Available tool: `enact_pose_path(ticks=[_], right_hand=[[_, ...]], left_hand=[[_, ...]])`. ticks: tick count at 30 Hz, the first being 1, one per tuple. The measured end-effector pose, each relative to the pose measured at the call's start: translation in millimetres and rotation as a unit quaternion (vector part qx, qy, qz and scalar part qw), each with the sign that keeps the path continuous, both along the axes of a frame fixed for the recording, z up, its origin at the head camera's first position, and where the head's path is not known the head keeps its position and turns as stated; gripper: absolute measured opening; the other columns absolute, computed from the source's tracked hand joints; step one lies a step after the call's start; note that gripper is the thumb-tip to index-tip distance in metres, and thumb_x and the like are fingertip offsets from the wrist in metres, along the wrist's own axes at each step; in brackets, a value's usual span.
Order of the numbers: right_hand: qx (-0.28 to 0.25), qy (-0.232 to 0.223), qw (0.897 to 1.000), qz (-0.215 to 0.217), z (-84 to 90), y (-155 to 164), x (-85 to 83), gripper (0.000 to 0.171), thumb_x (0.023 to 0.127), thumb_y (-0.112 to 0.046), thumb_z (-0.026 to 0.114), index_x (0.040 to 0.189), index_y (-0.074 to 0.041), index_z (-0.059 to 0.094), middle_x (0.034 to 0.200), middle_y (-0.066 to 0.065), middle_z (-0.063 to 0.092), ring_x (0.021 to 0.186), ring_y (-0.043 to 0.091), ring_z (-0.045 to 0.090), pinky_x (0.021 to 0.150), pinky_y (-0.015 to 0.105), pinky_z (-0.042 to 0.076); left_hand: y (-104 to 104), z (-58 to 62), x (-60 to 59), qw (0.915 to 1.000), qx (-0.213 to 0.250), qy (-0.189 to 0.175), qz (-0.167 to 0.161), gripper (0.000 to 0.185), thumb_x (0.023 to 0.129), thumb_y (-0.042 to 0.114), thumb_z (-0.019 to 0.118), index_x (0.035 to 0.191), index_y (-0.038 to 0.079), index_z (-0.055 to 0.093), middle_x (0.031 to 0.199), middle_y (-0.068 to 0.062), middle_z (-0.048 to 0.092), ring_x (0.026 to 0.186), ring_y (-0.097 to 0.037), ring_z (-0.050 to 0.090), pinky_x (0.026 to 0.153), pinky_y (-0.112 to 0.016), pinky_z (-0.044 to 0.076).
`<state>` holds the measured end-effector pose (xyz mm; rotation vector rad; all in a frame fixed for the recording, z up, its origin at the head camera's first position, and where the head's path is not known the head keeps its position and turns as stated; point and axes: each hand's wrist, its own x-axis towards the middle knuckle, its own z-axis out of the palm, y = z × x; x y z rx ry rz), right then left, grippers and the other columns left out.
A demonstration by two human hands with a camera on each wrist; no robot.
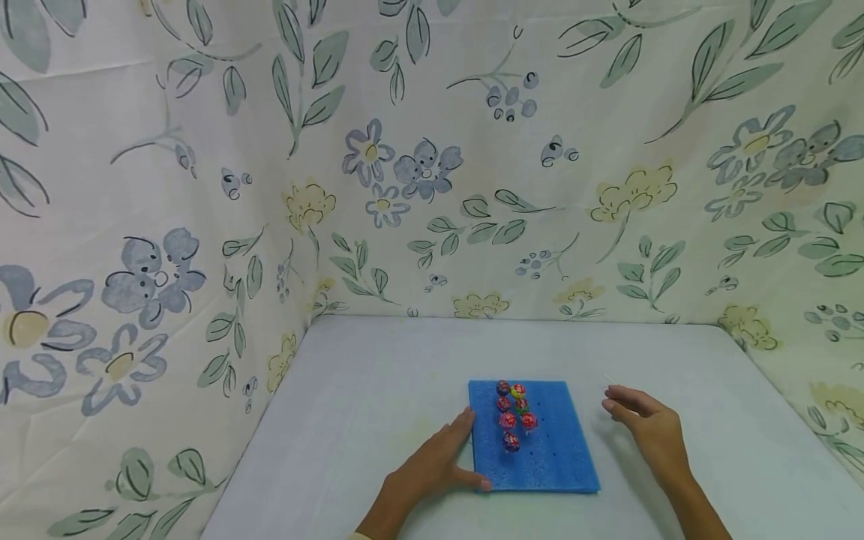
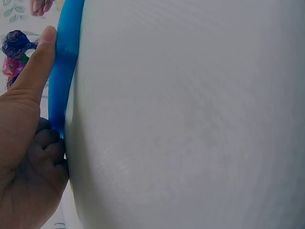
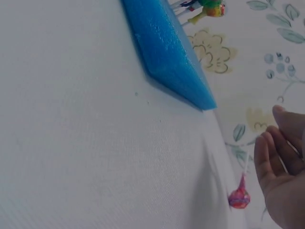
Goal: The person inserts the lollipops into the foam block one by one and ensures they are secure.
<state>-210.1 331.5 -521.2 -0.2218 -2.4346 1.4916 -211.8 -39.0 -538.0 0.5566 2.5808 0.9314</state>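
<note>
A blue foam pad [image 1: 540,450] lies flat on the pale worktop [image 1: 378,390], near the middle of its front edge; seven wrapped lollipops [image 1: 513,412] stand upright in it, clustered in the pad's far-left part in two short rows, their sticks pushed into the foam. The left hand [image 1: 439,465] rests on the worktop against the pad's left edge — the thumb lies along the pad's near-left corner and the other fingers are curled at that edge, so it steadies the pad, as the left wrist view [image 2: 28,129] shows. The right hand [image 1: 648,427] hovers just right of the pad, apart from it, towards the worktop's right edge; its fingers are loosely curled — a thin white stick shows at the fingertips, and the right wrist view shows a red lollipop [image 3: 239,196] hanging beside the fingers [image 3: 271,157]. Floral fabric [image 1: 432,165] walls the worktop at the back and sides.
</note>
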Motion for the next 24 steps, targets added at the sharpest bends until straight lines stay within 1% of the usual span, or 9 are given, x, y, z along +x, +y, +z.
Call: enact_pose_path(ticks=[4, 6, 10, 12, 14, 16, 18, 21, 24], right_hand=[[0.01, -0.008, 1.0, -0.025, -0.3, 6, -1.6, 0.047, 0.099, -0.035, 0.079, 0.132, -0.003, 0.072, 0.121, 0.006, 0.079, 0.089, 0.005, 0.078, 0.076, 0.006, 0.053], [0.013, -0.01, 0.999, -0.033, -1.0, 10, -2.8, 0.048, 0.099, -0.035, 0.079, 0.133, -0.003, 0.071, 0.123, 0.008, 0.078, 0.088, 0.004, 0.077, 0.075, 0.005, 0.053], [0.009, -0.012, 0.999, -0.042, -3.8, 18, -6.1, 0.052, 0.098, -0.036, 0.079, 0.136, -0.002, 0.069, 0.122, 0.003, 0.079, 0.088, 0.003, 0.077, 0.075, 0.007, 0.054], [0.006, -0.014, 0.999, -0.046, -5.3, 21, -7.7, 0.052, 0.097, -0.035, 0.08, 0.136, -0.002, 0.069, 0.12, 0.0, 0.079, 0.089, -0.002, 0.075, 0.075, 0.007, 0.054], [0.011, -0.017, 0.998, -0.052, -7.0, 24, -9.0, 0.052, 0.097, -0.035, 0.08, 0.136, -0.003, 0.069, 0.119, -0.002, 0.08, 0.094, -0.011, 0.068, 0.076, 0.006, 0.052], [0.02, -0.019, 0.998, -0.06, -8.7, 26, -10.1, 0.052, 0.097, -0.037, 0.08, 0.136, -0.004, 0.07, 0.12, -0.001, 0.08, 0.1, -0.017, 0.06, 0.077, 0.004, 0.048], [0.033, -0.019, 0.997, -0.069, -9.9, 28, -11.3, 0.052, 0.097, -0.038, 0.08, 0.136, -0.005, 0.071, 0.121, 0.003, 0.079, 0.105, -0.019, 0.052, 0.078, 0.004, 0.043], [0.039, -0.024, 0.996, -0.077, -11.0, 32, -13.2, 0.053, 0.097, -0.039, 0.08, 0.137, -0.006, 0.07, 0.126, 0.009, 0.077, 0.11, -0.015, 0.05, 0.079, 0.004, 0.039], [0.039, -0.037, 0.995, -0.081, -12.2, 35, -15.6, 0.055, 0.097, -0.04, 0.079, 0.139, -0.006, 0.068, 0.13, 0.013, 0.075, 0.111, -0.012, 0.05, 0.078, 0.004, 0.039]], left_hand=[[0, -0.2, -0.3, 1.0, -0.001, 0.0, -0.001, 0.126, 0.076, 0.059, 0.09, 0.171, 0.016, 0.021, 0.177, -0.002, 0.024, 0.163, -0.024, 0.026, 0.13, -0.051, 0.028], [0, -0.3, -0.3, 1.0, -0.002, 0.001, -0.002, 0.126, 0.076, 0.06, 0.09, 0.171, 0.016, 0.021, 0.177, -0.002, 0.024, 0.163, -0.024, 0.025, 0.13, -0.051, 0.027], [0, -1.3, -0.6, 1.0, -0.004, 0.001, -0.004, 0.125, 0.076, 0.061, 0.089, 0.171, 0.016, 0.021, 0.177, -0.002, 0.023, 0.163, -0.024, 0.025, 0.13, -0.05, 0.028], [0, -1.3, -0.3, 1.0, -0.003, -0.002, -0.004, 0.124, 0.076, 0.061, 0.088, 0.171, 0.016, 0.021, 0.177, -0.002, 0.023, 0.163, -0.024, 0.025, 0.13, -0.051, 0.028], [-1, -2.0, -0.5, 1.0, -0.002, -0.004, -0.005, 0.124, 0.077, 0.061, 0.088, 0.171, 0.016, 0.021, 0.177, -0.002, 0.023, 0.163, -0.024, 0.025, 0.13, -0.051, 0.027], [-1, -2.4, -0.7, 1.0, -0.001, -0.009, -0.003, 0.124, 0.077, 0.061, 0.088, 0.171, 0.017, 0.021, 0.177, -0.001, 0.023, 0.163, -0.024, 0.024, 0.13, -0.051, 0.027], [-1, -2.5, -1.2, 0.9999, -0.001, -0.011, -0.002, 0.124, 0.077, 0.061, 0.088, 0.171, 0.017, 0.02, 0.177, -0.001, 0.022, 0.163, -0.024, 0.024, 0.13, -0.051, 0.027], [-1, -1.7, -1.7, 0.9999, -0.001, -0.012, -0.001, 0.124, 0.077, 0.061, 0.088, 0.171, 0.018, 0.02, 0.177, -0.001, 0.023, 0.163, -0.024, 0.024, 0.13, -0.051, 0.027], [-1, -0.1, -1.4, 0.9999, 0.001, -0.01, -0.003, 0.124, 0.077, 0.059, 0.089, 0.171, 0.016, 0.021, 0.177, -0.002, 0.023, 0.163, -0.024, 0.024, 0.13, -0.051, 0.026]])
